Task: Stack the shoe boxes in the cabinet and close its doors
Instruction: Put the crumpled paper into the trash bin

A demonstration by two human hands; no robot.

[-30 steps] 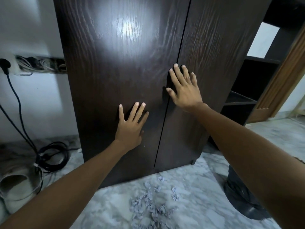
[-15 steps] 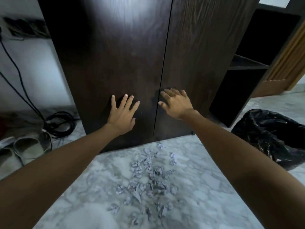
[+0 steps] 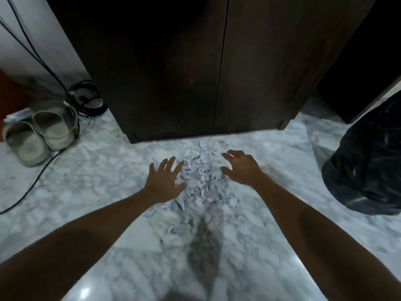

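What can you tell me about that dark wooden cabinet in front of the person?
The dark brown wood-grain cabinet stands upright on the pale marbled floor, against the wall. Its two tall doors are shut, with one thin vertical seam between them. No handles show. Neither hand touches it; scraps of crumpled paper lie just before its base.

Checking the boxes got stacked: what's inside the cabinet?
Cannot tell: both doors of the cabinet are shut, hiding the inside. Only its dark front shows, with paper scraps on the floor before it.

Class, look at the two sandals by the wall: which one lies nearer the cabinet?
The right-hand sandal, beside the black cable coil; the other sandal lies farther left of the cabinet.
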